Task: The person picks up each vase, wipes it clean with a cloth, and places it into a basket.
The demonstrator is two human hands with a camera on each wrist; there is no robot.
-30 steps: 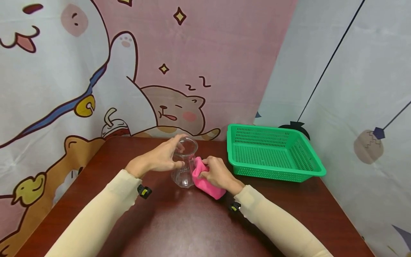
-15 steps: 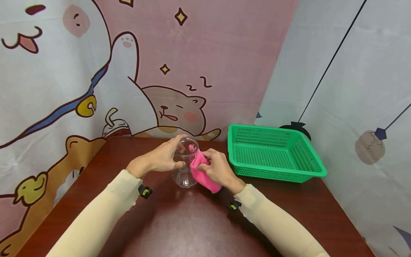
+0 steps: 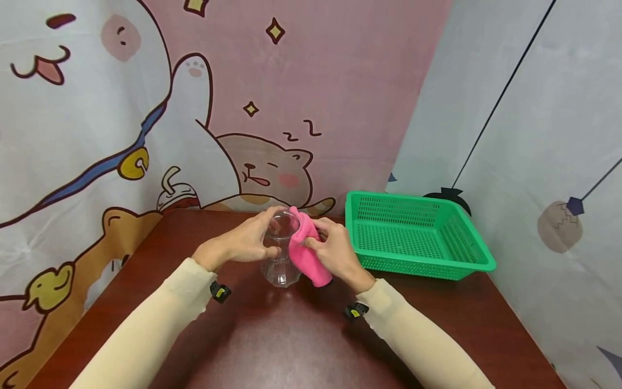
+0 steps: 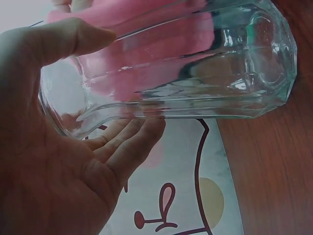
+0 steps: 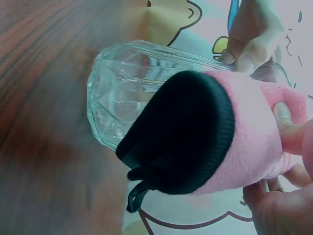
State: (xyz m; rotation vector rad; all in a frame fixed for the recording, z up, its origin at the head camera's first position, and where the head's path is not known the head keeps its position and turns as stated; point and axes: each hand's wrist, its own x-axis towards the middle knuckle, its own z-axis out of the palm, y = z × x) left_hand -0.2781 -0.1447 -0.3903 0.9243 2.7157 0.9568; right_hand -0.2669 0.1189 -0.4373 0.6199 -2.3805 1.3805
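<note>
A clear glass vase (image 3: 281, 273) with faceted sides and a round rim stands on the table. My left hand (image 3: 245, 239) grips it around the upper part, thumb on the near side and fingers on the far side, as the left wrist view shows. On the vase's right side, my right hand (image 3: 339, 249) pinches a pink cloth (image 3: 306, 256) between thumb and fingers. One corner of the cloth reaches up to the rim. In the right wrist view, the cloth's black end (image 5: 181, 137) with a small loop hangs in front of the glass, hiding part of it.
A green perforated plastic basket (image 3: 418, 262) sits at the back right of the dark red-brown table (image 3: 291, 346). Behind the table hangs a cartoon-printed curtain (image 3: 350, 97). A small black device is strapped at each wrist.
My right hand has slid the pink cloth upward along the vase's right side to its rim. My left hand keeps its grip, and the vase has stayed in place.
</note>
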